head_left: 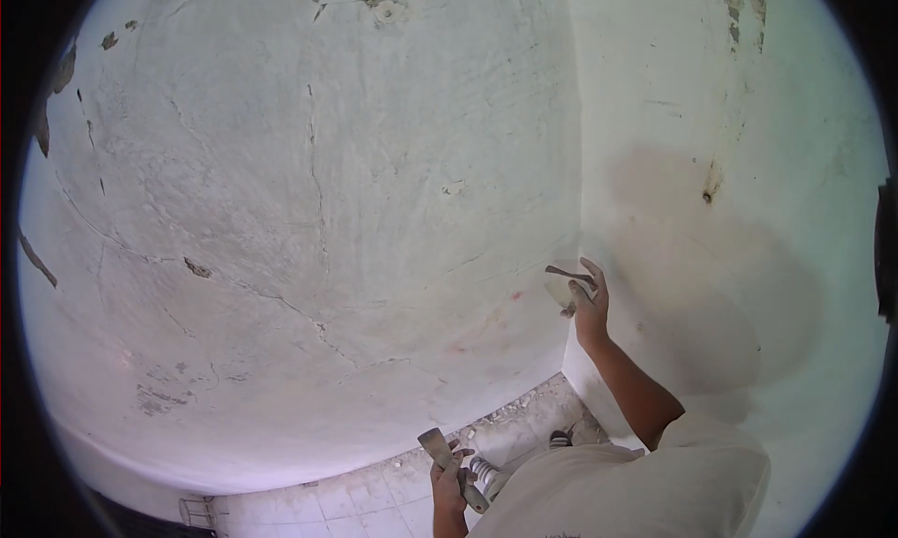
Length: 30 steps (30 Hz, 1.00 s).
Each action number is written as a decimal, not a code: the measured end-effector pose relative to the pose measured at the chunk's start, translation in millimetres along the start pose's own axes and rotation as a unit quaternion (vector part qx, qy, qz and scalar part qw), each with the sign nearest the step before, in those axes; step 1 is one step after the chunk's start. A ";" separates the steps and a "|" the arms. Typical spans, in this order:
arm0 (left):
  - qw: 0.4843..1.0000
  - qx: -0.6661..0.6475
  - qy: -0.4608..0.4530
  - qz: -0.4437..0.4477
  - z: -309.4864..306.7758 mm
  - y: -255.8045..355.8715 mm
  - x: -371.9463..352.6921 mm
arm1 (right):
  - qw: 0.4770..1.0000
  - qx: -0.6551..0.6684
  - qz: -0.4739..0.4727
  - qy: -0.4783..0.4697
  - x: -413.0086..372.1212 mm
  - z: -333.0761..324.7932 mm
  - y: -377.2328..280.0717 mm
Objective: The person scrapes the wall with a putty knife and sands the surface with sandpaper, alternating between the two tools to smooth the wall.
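Note:
My left hand (447,487) is low in the view, its fingers wrapped around a putty knife (435,447) with a flat, dull metal blade pointing up and a handle reaching down past the palm. Higher and to the right, my right hand (590,315) is at the corner where two walls meet. A scraper (569,274) with a thin dark edge is pinched in its fingers, close to the wall; its exact shape is hard to make out. The large pale wall (393,192) before me carries long cracks, chipped spots and smeared patches.
On the right, the side wall (655,89) has a dark hole (707,197) with stained streaks above it. Crumbled debris (505,414) lies along the tiled floor (351,496) at the wall's foot. A wire rack (196,512) stands at lower left. My shoes (485,472) are below.

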<state>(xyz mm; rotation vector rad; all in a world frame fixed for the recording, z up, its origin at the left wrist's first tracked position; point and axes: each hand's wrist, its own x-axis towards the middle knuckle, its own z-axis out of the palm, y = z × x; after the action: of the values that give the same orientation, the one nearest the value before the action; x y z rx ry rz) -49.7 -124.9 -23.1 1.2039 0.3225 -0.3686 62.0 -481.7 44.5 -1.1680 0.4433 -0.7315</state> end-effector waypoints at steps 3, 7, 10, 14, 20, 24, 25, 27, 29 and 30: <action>1.000 0.024 -0.004 0.006 3.0 6.1 -3.5 | 0.992 0.096 0.059 -0.051 2.2 -6.6 25.3; 0.997 0.071 -0.029 0.026 15.4 12.9 1.3 | 0.938 0.104 0.224 -0.244 -42.4 -8.1 62.1; 0.996 0.066 -0.035 0.043 45.7 25.7 2.2 | 0.835 0.001 0.312 -0.454 -104.5 -7.4 80.1; 0.993 0.107 -0.012 0.052 51.6 27.0 12.3 | 0.817 0.012 0.363 -0.448 -150.7 -6.7 88.8; 0.992 0.118 0.025 0.030 37.4 15.7 25.5 | 0.825 -0.115 0.189 -0.520 -140.7 -13.9 87.4; 0.996 0.083 0.005 -0.005 23.2 17.7 36.0 | 0.732 -0.291 -0.252 -0.562 -132.5 -11.2 0.0; 0.996 0.087 -0.011 -0.027 15.9 16.2 40.0 | 0.682 -0.313 -0.279 -0.600 -138.2 -8.5 -10.9; 0.996 0.036 -0.045 -0.070 9.9 10.9 44.8 | 0.620 -0.324 -0.317 -0.640 -148.7 -6.0 -11.5; 0.993 0.005 -0.072 -0.096 4.8 5.0 49.2 | 0.599 -0.354 -0.355 -0.624 -161.2 -6.7 13.8; 0.993 -0.002 -0.071 -0.097 6.4 2.8 48.7 | 0.588 -0.369 -0.374 -0.615 -164.9 -4.1 14.6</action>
<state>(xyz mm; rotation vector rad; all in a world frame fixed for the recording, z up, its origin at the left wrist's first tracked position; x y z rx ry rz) -4.5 -135.2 -39.6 1.1382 0.3170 -0.6188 -51.0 -363.0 20.5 -2.3844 -1.1411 -0.2009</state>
